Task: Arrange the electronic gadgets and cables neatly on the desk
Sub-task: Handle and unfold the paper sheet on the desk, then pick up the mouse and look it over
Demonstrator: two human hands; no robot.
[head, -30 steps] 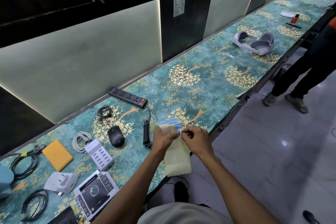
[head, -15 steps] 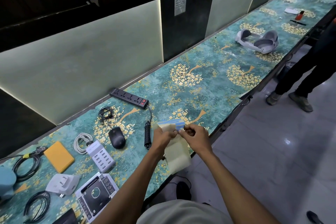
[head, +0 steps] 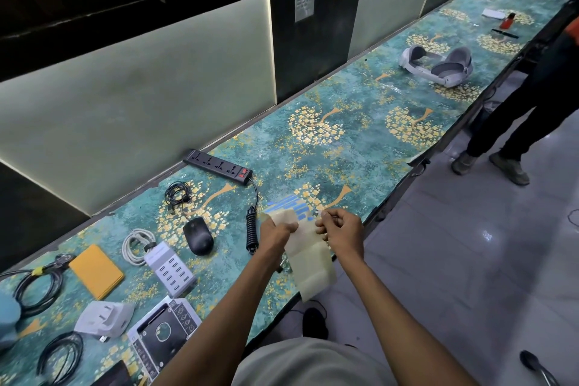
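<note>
Teal desk (head: pixel 360 147), gold floral pattern

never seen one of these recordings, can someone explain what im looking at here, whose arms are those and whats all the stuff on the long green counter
There is no machine here. A person wears a wide-angle camera on the head, looking forward and down, so the two bare arms coming up from the bottom are their own. This is the only view.

The left hand and right hand together hold a pale yellowish sheet near the counter's front edge; a piece with blue stripes shows just beyond it, and what it is I cannot tell.

On the patterned green desk lie a black power strip with a coiled cord, a black mouse, a bundled black cable, a white cable, a white multi-port charger, a yellow case and, farther off, a grey headset. Another person's legs stand at the right.
</note>
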